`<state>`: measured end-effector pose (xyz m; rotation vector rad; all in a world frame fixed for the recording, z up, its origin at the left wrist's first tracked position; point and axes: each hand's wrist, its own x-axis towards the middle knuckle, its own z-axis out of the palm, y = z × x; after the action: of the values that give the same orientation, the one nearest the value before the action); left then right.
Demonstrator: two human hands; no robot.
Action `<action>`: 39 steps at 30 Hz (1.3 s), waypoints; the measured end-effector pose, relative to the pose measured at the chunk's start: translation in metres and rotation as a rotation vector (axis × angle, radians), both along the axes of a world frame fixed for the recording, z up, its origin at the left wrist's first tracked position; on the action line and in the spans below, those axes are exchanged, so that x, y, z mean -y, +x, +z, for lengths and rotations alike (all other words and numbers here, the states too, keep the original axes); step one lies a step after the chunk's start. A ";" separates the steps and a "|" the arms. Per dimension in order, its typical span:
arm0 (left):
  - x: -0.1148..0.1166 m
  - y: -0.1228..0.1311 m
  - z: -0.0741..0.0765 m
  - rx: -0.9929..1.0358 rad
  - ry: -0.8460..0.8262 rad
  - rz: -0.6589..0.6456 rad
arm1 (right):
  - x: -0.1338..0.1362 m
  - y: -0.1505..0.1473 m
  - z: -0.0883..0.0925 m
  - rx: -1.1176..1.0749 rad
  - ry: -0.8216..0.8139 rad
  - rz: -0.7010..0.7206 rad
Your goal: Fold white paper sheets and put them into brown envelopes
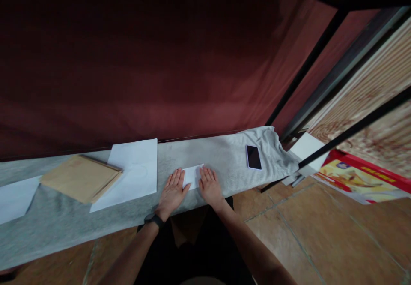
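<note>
A small white folded sheet of paper (pixel 192 177) lies on the grey cloth in front of me. My left hand (pixel 173 190) rests flat at its left edge, the thumb reaching onto the paper. On the opposite side, my right hand (pixel 210 185) lies flat with its fingers stretched forward, touching the right edge. Neither hand grips anything. Left of my left hand is a large white sheet of paper (pixel 138 169), partly covered by a stack of brown envelopes (pixel 80 178).
The grey cloth (pixel 221 152) covers a narrow table. A phone (pixel 253 157) lies to the right. Another white sheet (pixel 16 199) is at far left. A dark red curtain (pixel 192 83) hangs behind. Black poles (pixel 308 66) and a red-yellow box (pixel 362 178) stand at right.
</note>
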<state>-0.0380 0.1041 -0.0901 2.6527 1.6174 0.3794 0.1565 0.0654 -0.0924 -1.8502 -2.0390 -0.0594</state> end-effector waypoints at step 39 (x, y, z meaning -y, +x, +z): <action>-0.047 0.012 0.044 0.081 -0.185 0.284 | 0.018 -0.013 -0.017 0.008 0.138 -0.030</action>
<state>-0.0263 0.1511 -0.0460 2.2514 1.9050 0.3185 0.1434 0.0474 -0.1098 -1.7988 -1.9600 -0.2110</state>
